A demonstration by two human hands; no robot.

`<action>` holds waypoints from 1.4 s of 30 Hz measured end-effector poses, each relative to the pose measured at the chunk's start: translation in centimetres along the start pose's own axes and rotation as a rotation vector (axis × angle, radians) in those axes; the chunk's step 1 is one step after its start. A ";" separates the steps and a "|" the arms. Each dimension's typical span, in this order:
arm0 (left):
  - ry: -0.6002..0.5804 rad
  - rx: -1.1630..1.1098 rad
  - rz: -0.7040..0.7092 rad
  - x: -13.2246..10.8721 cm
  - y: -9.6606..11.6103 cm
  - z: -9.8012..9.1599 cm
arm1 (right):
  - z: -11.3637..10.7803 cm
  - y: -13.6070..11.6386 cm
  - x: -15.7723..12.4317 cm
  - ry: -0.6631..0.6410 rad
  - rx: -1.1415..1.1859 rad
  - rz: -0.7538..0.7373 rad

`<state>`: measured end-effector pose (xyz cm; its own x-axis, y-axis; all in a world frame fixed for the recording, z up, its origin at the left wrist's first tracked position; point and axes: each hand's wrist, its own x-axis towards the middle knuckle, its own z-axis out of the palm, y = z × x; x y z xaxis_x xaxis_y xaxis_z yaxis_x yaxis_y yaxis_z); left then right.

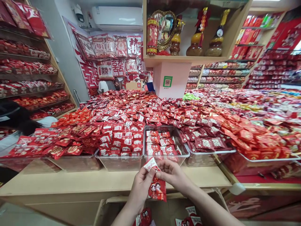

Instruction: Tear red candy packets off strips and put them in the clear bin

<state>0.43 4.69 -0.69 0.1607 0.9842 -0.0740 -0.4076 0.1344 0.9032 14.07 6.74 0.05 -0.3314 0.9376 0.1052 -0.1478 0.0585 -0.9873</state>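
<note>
Small red packets (158, 191) printed with a cartoon couple are held in front of me, at least two of them overlapping. My left hand (139, 186) is closed around their left side, thumb on top. From the right, my right hand (172, 175) pinches the upper packet between thumb and fingers. Just beyond my hands stands a clear plastic bin (162, 160), part filled with rows of similar red and white packets (161, 144). Below my forearms an open cardboard box (169, 209) holds several more packets (190, 218), partly out of view.
Neighbouring clear bins (117, 163) are heaped with red packets on a wooden counter (77, 182). Orange-red packets (249, 135) fill a bin at right. A shelf cabinet (183, 59) with gourd-shaped bottles hangs above. A person (21, 125) is at the far left, beside stocked shelves.
</note>
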 end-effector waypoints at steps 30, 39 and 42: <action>-0.045 0.455 0.028 -0.4 0.2 -0.1 | -7.1 -5.5 9.9 0.277 -1.343 0.244; -0.001 0.555 0.109 -0.4 -0.6 0.2 | -6.2 -4.4 10.7 0.225 -1.564 0.212; 0.001 0.562 0.111 -0.3 -0.8 0.0 | -6.3 -4.0 10.9 0.177 -1.585 0.200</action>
<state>0.69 4.28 -1.44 0.1437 0.9890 0.0340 0.1191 -0.0514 0.9915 16.89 18.91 4.38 -0.1026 0.9928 0.0619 0.9871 0.1094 -0.1171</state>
